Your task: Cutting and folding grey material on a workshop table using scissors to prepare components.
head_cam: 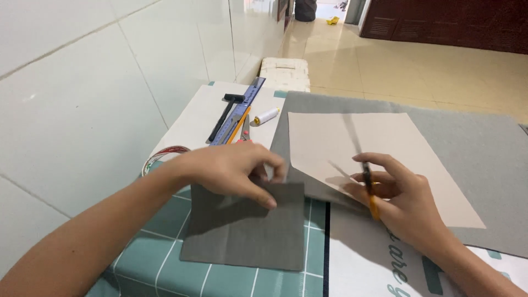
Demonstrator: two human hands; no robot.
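Pinching the grey fabric piece (242,231) at its top edge, left hand (234,168) keeps it flat on the teal tiled table (159,258). Right hand (399,195) grips orange-handled scissors (363,170), blades blurred, over beige pattern paper (385,148) on large grey cloth (484,148). Ruler (242,110), hammer (225,113), thread spool (266,116) lie nr the wall, behind left hand.

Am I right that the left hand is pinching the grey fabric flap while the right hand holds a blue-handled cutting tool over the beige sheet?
Not quite: the handle is orange, not blue. The head view shows the right hand gripping an orange-handled cutting tool by the beige sheet, while the left hand pinches the grey fabric flap.
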